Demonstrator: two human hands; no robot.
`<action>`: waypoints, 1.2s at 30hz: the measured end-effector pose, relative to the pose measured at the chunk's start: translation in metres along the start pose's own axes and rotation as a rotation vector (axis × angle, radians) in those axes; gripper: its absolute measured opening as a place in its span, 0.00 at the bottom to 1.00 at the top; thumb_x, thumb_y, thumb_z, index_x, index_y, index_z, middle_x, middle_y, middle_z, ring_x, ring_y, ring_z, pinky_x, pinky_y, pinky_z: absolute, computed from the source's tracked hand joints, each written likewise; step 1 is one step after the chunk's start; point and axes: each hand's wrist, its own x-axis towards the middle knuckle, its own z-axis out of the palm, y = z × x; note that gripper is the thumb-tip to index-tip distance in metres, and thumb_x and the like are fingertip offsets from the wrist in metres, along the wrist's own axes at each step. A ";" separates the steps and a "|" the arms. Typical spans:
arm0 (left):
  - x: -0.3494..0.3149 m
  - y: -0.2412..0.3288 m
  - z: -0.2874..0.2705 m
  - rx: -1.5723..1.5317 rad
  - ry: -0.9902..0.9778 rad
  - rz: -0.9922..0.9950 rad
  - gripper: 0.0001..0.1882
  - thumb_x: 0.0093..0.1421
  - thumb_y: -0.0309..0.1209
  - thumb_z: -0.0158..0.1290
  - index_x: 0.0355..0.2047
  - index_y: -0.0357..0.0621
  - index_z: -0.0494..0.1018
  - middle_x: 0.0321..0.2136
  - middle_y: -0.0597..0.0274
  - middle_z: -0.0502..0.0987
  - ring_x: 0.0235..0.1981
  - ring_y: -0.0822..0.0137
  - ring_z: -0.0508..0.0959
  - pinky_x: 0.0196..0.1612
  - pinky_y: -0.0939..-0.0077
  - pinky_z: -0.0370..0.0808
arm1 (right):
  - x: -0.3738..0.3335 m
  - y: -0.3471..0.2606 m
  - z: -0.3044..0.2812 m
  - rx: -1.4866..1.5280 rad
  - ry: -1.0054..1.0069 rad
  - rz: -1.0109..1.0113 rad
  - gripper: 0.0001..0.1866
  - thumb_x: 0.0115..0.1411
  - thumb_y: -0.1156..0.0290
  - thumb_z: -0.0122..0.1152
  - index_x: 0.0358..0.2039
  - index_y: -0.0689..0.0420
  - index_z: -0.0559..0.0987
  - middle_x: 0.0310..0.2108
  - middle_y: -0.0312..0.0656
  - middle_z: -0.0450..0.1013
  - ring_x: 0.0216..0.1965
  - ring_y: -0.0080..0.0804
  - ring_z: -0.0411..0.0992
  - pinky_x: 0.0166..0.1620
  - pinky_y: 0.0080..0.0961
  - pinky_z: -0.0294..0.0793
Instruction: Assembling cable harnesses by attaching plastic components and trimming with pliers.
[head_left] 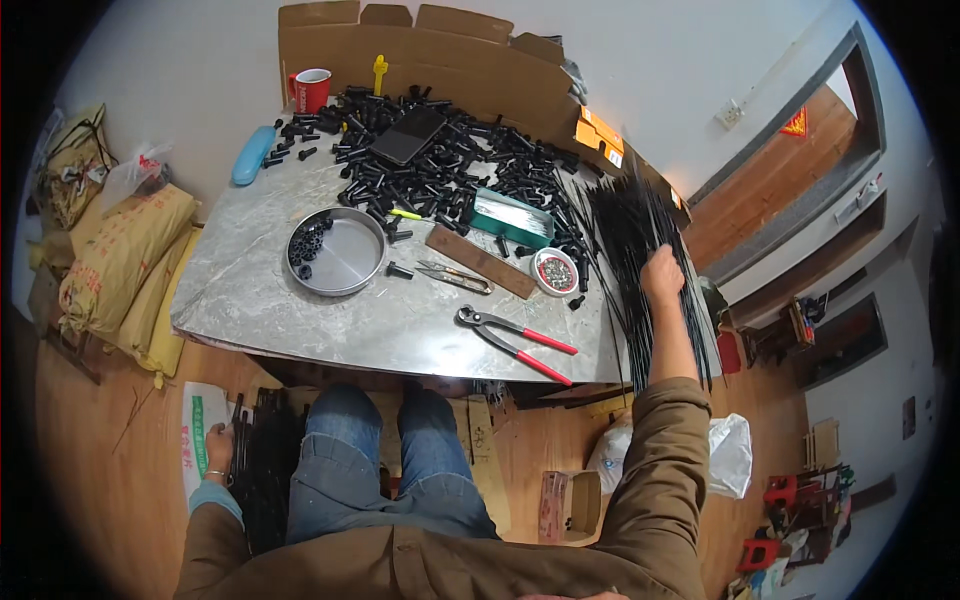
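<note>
Fingers of our right hand point(661, 273) curl onto thin black rods point(628, 235); we should pinch one cleanly. Left hand point(218, 448) grips a black bundle point(262, 470).

Bare marble tabletop point(300, 315) lies open near the front edge; round tin point(336, 252), pincers point(515, 342) and black parts heap point(440, 160) crowd behind

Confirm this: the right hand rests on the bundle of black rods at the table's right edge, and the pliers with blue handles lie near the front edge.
Not quite. In the head view the pliers have red handles, not blue. The right hand does rest on the black rods, and the pliers lie near the front edge.
</note>
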 end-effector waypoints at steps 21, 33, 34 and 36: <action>-0.315 0.502 -0.011 -1.120 -1.144 0.807 0.30 0.64 0.54 0.43 0.51 0.38 0.66 0.45 0.54 0.73 0.46 0.65 0.74 0.49 0.71 0.70 | -0.201 -0.151 -0.257 1.159 -0.225 -0.745 0.10 0.61 0.71 0.54 0.37 0.64 0.69 0.23 0.41 0.69 0.25 0.27 0.69 0.28 0.28 0.69; -0.303 0.617 -0.138 -1.246 -1.109 1.502 0.15 0.65 0.41 0.47 0.32 0.39 0.67 0.13 0.71 0.62 0.12 0.76 0.64 0.18 0.80 0.65 | -0.217 -0.196 -0.229 1.668 -0.283 -0.651 0.12 0.67 0.66 0.46 0.30 0.60 0.70 0.18 0.28 0.60 0.20 0.13 0.56 0.21 0.14 0.55; -0.292 0.638 -0.142 -1.193 -1.363 1.856 0.17 0.67 0.40 0.45 0.40 0.35 0.67 0.14 0.70 0.64 0.13 0.76 0.66 0.18 0.81 0.68 | -0.202 -0.205 -0.236 1.722 -0.227 -0.668 0.12 0.68 0.67 0.45 0.30 0.60 0.70 0.19 0.28 0.60 0.20 0.13 0.56 0.22 0.14 0.55; -0.328 0.629 -0.156 -1.199 -0.844 1.378 0.18 0.66 0.42 0.45 0.44 0.37 0.68 0.14 0.68 0.66 0.14 0.74 0.68 0.18 0.82 0.69 | -0.189 -0.215 -0.246 1.818 -0.226 -0.661 0.11 0.67 0.68 0.44 0.30 0.59 0.71 0.19 0.28 0.61 0.20 0.13 0.56 0.22 0.14 0.55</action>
